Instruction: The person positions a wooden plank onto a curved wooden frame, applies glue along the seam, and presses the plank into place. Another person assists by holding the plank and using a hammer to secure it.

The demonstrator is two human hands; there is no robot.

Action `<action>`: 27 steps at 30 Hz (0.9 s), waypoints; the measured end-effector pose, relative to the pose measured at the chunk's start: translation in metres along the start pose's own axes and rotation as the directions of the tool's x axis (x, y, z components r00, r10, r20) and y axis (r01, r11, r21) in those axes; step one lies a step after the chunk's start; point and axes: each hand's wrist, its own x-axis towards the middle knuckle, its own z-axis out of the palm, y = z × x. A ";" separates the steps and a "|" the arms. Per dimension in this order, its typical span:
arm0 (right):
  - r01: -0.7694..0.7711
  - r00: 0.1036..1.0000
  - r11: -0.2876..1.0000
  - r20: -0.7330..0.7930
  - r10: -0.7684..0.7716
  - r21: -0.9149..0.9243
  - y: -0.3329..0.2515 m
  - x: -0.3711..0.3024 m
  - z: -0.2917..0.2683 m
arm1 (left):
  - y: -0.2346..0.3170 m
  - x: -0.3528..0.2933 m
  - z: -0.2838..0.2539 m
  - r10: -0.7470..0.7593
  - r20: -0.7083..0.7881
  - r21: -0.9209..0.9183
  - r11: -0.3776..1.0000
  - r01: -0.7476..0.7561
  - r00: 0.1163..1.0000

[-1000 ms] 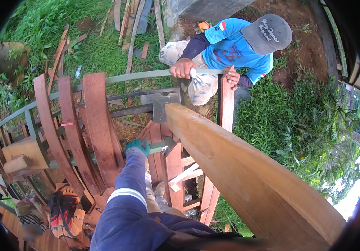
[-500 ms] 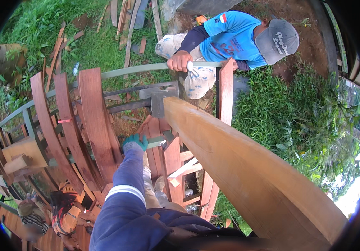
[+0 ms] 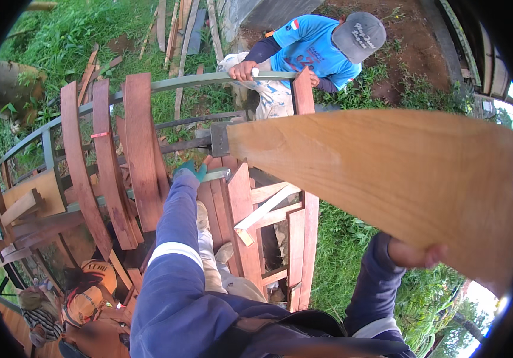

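My left hand (image 3: 189,171), in a green glove at the end of a blue sleeve, grips a thin grey metal bar (image 3: 216,175) beside stacked reddish planks. My right hand (image 3: 414,255) holds the lower edge of a wide, pale wooden plank (image 3: 387,179) that fills the right of the view, broad face toward me. The plank's far end sits by a dark metal bracket (image 3: 219,138). Below, a person in a blue shirt and grey cap (image 3: 357,36) holds a curved metal rail (image 3: 208,80) with one hand (image 3: 243,70).
Curved reddish-brown boards (image 3: 140,155) lean upright on the left against the metal frame. Shorter planks and pale slats (image 3: 268,206) lie under my arm. Grass (image 3: 352,238) and scattered timber offcuts (image 3: 179,30) cover the ground far below. An orange bag (image 3: 89,295) sits at lower left.
The pale plank has swung toward me and turned its broad face up. My right hand has come into view under it. The person below has shifted right and gripped the rail.
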 end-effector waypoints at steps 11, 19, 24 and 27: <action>0.254 0.860 0.883 0.511 -0.018 -0.396 -0.041 -0.016 -0.018 | -0.067 -0.194 0.106 0.318 0.560 -0.002 0.924 -0.382 0.765; -0.005 -0.246 0.033 0.033 0.969 -0.999 -0.158 -0.365 -0.418 | -0.155 -0.366 -0.049 0.142 0.771 0.397 0.655 -0.643 0.621; 0.123 -0.403 -0.577 -0.572 0.715 -0.807 -0.375 -0.524 -0.710 | -0.139 -0.365 -0.071 0.075 0.696 0.460 0.716 -0.524 0.714; -0.195 -0.172 -0.818 -0.802 0.572 -0.542 -0.464 -0.565 -0.770 | -0.104 -0.331 -0.044 0.090 0.689 0.454 0.720 -0.526 0.719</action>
